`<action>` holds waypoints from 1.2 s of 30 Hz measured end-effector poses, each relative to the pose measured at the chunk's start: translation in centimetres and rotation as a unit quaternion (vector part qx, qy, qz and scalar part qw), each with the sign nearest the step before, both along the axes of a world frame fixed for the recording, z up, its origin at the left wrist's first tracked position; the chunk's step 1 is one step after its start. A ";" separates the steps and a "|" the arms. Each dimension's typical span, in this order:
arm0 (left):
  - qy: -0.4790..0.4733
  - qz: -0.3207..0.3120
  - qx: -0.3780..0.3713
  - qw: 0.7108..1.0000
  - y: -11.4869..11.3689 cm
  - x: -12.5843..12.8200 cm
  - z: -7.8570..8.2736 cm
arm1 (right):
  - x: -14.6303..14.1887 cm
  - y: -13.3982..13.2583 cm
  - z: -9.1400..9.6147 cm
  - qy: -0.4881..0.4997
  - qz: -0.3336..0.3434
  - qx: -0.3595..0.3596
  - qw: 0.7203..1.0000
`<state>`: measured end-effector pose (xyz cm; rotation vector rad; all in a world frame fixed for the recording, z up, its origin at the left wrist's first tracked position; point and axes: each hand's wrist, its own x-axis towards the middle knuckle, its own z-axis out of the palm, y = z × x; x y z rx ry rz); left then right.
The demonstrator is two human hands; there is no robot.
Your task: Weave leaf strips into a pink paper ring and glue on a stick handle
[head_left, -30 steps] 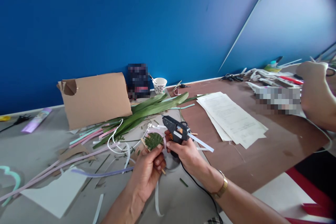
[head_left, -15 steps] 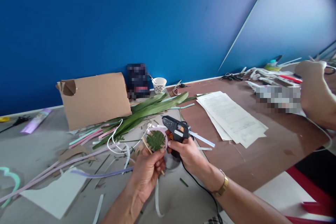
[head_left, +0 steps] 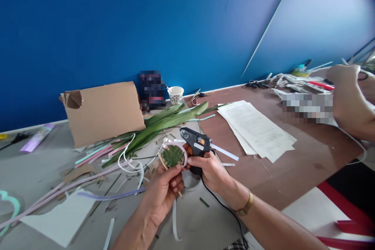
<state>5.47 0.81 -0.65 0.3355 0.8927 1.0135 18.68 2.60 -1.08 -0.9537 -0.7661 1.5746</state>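
My left hand (head_left: 164, 191) is closed around a small round woven green disc (head_left: 173, 155) with a pale pink rim, held upright above the grey table; a thin wooden stick pokes out below the fingers. My right hand (head_left: 209, 172) grips a black hot glue gun (head_left: 195, 140), nozzle pointing up and left, just right of the disc. Its thumb and forefinger touch the disc's right edge. A black cord (head_left: 222, 207) runs from the gun toward me.
Long green leaves (head_left: 164, 123), coloured paper strips (head_left: 96, 154) and white strips litter the grey table (head_left: 38, 168). A cardboard piece (head_left: 102, 111) and a paper cup (head_left: 175, 95) stand behind. Printed sheets (head_left: 258, 129) lie on the brown table. Another person's hand (head_left: 350, 99) is at the right.
The left hand turned the disc, so its woven face now points at the camera, and both hands shifted slightly; the view drifted a little to the right.
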 end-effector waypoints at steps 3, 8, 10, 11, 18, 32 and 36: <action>-0.017 -0.007 -0.005 1.000 0.0 -0.2 -0.1 | 0.2 0.0 -0.1 0.036 0.021 0.016 0.999; -0.034 -0.004 -0.023 0.999 0.2 -0.4 -0.6 | 0.6 0.1 -0.2 0.036 -0.015 0.030 0.999; -0.038 -0.011 -0.033 0.999 0.3 -0.4 -0.8 | 0.5 0.1 -0.1 -0.002 -0.037 0.034 0.999; -0.039 -0.015 -0.039 0.998 0.3 -0.3 -0.9 | 0.5 0.0 0.0 -0.018 -0.041 0.036 0.998; -0.041 -0.017 -0.058 0.997 0.1 -0.3 -1.0 | 0.5 -0.2 0.4 -0.116 -0.056 0.053 0.990; -0.034 -0.013 -0.063 0.997 0.2 0.0 -0.7 | 0.1 -0.2 0.7 -0.186 -0.061 0.014 0.981; -0.035 -0.005 -0.062 0.997 0.2 0.1 -0.6 | 0.1 -0.2 1.2 -0.182 -0.072 0.024 0.980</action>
